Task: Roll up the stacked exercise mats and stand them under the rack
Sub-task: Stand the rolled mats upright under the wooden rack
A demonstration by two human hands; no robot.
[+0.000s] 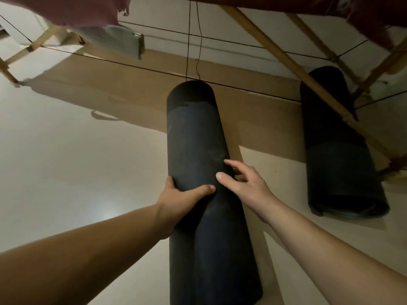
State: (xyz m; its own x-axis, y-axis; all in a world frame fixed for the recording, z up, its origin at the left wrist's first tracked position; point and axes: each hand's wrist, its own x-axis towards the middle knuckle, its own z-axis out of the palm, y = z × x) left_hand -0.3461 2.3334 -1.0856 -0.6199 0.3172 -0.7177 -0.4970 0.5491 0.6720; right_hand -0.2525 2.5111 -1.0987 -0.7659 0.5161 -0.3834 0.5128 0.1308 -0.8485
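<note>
— Where was the dark, matte rolled exercise mat (198, 133)?
— It was a long cylinder over the glossy pale floor (66, 172), its far end under the thin black cords (154, 68) of the wooden rack (286, 60).
— And the hands?
— The left hand (180, 199) gripped its side, thumb across. The right hand (242, 183) touched it, fingers loosely spread. A second dark roll (337, 164) sat beside a slanted rack leg.

The rolled mat (198, 133) is a dark, tightly wound cylinder, gripped near mid-length. The left hand (176, 201) wraps its left side with the thumb across the front. The right hand (244, 183) rests its fingers on the right side. Beyond the grip, the far end reaches under the cords of the wooden rack (286, 60). A second rolled mat (337, 155) stands well apart, right of the grip, behind a rack leg, with its spiral end toward the camera.
</note>
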